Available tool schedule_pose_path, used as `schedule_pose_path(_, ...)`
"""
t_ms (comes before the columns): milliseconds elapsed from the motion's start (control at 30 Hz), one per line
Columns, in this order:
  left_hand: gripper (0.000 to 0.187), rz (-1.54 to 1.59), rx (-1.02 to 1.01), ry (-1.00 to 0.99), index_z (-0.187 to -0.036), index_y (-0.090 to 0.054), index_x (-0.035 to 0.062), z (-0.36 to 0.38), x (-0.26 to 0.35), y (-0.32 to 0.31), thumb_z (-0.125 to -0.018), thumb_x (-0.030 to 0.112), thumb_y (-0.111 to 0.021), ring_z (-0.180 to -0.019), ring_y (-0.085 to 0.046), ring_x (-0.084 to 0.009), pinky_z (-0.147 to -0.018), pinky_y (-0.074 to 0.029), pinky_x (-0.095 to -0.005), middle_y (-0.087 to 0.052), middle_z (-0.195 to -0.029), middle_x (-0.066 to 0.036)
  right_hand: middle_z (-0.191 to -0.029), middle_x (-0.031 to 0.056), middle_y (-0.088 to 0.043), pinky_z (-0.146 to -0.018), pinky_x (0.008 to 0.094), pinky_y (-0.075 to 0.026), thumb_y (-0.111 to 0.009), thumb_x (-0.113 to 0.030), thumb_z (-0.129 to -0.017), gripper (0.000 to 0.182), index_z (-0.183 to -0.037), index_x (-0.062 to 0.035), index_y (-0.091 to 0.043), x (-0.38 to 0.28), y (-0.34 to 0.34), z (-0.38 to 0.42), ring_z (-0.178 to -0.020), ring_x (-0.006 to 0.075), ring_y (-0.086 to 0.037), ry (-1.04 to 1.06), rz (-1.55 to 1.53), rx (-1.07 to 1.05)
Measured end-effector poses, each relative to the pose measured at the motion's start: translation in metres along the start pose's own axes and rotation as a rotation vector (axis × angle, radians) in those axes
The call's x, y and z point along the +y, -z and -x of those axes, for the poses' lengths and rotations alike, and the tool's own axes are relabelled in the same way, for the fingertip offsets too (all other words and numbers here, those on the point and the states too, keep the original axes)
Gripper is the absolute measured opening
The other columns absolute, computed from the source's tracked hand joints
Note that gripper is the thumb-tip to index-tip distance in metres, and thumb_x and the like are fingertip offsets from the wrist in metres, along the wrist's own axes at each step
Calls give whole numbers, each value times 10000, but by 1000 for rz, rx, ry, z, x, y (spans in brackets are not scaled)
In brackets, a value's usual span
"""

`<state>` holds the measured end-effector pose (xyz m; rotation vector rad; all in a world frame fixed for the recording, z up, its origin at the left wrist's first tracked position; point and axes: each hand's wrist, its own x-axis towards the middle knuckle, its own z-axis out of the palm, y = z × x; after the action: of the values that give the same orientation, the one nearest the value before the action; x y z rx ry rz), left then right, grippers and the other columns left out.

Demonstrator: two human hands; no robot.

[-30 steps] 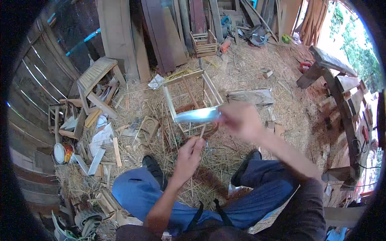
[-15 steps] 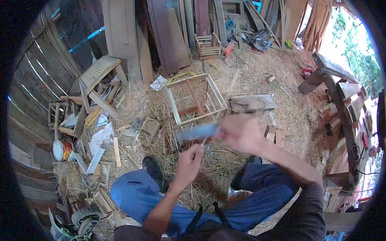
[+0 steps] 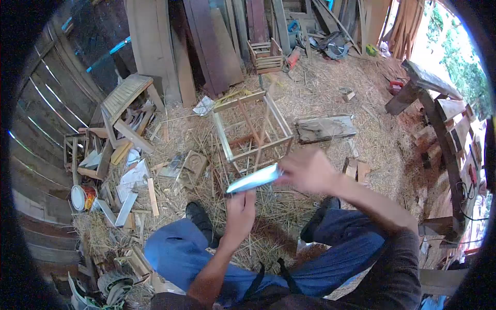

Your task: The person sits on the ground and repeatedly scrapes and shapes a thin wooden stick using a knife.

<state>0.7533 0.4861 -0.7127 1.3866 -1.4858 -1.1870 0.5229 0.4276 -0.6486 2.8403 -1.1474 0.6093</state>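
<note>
Between my raised hands is a shiny flat blade-like tool [image 3: 254, 179], tilted, its right end in my right hand [image 3: 308, 169], whose fingers are wrapped round it. My left hand [image 3: 241, 211] is closed just below the blade's left end, holding a thin wooden stick [image 3: 261, 139] that points up past the blade; its lower end is hidden by the hand and blade. Beyond my hands a small wooden frame [image 3: 222, 135] stands on the straw-covered ground.
A slatted wooden piece [image 3: 126, 95] and a paint can [image 3: 83, 197] are at the left. A weathered board [image 3: 326, 129] lies right of the frame. A small crate [image 3: 266, 57], a circular saw [image 3: 336, 47] and leaning planks [image 3: 204, 46] are at the back; a bench [image 3: 433, 82] stands right.
The blade has moved slightly down and now shows bright and less blurred over my left fingers. My left hand has shifted a little left, and the stick shows above the blade.
</note>
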Motion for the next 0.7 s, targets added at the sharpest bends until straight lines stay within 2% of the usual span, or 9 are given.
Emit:
schedule_pose_path(33,379,174,-21,92,-883,-562,-28,-3,7,-1,-1051,295,-457,-535,-374,-78,-482,-318,-318,-381,-572,-17,-699,91,-630,-570,410,-488,-640,-224,-896,134,-894,-91,-647,9,1,0,-634,311,-635,-180,-24,72)
schedule_pose_path(100,397,199,-48,64,-864,-545,-26,1,1,-3,-1054,310,-452,-532,-385,-92,-489,-338,-330,-376,-574,-60,-669,86,-612,-558,408,-488,-643,-232,-894,132,-882,-100,-645,31,11,4,-621,306,-634,-545,-62,208)
schedule_pose_path(200,403,-31,-103,-37,-859,-550,15,10,10,-5,-1046,361,-464,-640,-398,-67,-528,-346,-299,-428,-680,16,-642,115,-574,-553,454,-488,-620,-253,-917,160,-879,-102,-587,30,31,8,-612,321,-627,-627,-38,273)
schedule_pose_path(300,400,-53,-32,-178,-869,-541,-39,0,21,1,-1053,305,-453,-528,-375,-123,-494,-359,-356,-371,-578,-97,-623,101,-549,-533,451,-473,-631,-313,-912,205,-891,-113,-597,-9,17,1,-570,309,-600,-165,-97,95)
schedule_pose_path(400,396,-109,-7,-122,-873,-572,-52,2,23,-1,-1053,278,-449,-518,-382,-143,-502,-374,-357,-402,-563,-125,-630,64,-525,-551,422,-472,-661,-387,-868,259,-883,-134,-612,-11,5,-7,-578,276,-586,81,-6,64)
schedule_pose_path(500,387,-118,42,-112,-867,-585,-56,1,33,2,-1048,264,-463,-505,-399,-158,-497,-385,-365,-429,-573,-157,-668,11,-516,-545,358,-425,-725,-450,-772,336,-827,-139,-612,3,16,-7,-594,214,-555,61,41,182)
schedule_pose_path(567,381,-41,44,-97,-872,-586,-56,0,29,-1,-1046,263,-469,-496,-400,-168,-491,-387,-374,-434,-576,-163,-674,7,-521,-579,349,-425,-736,-437,-764,334,-853,-133,-630,-1,18,-9,-630,206,-565,52,58,173)
schedule_pose_path(600,444,-47,9,-18,-820,-557,-26,1,31,2,-1046,347,-475,-600,-427,-78,-511,-382,-315,-453,-614,-11,-675,6,-520,-581,348,-425,-738,-439,-761,338,-858,-133,-634,-2,17,-10,-627,205,-562,50,51,190)
schedule_pose_path(700,387,-26,65,-113,-847,-559,-45,-2,37,0,-1045,277,-473,-496,-382,-182,-492,-375,-391,-425,-575,-168,-684,26,-548,-595,374,-455,-726,-419,-789,301,-881,-147,-638,-4,21,-12,-641,226,-584,24,63,194)
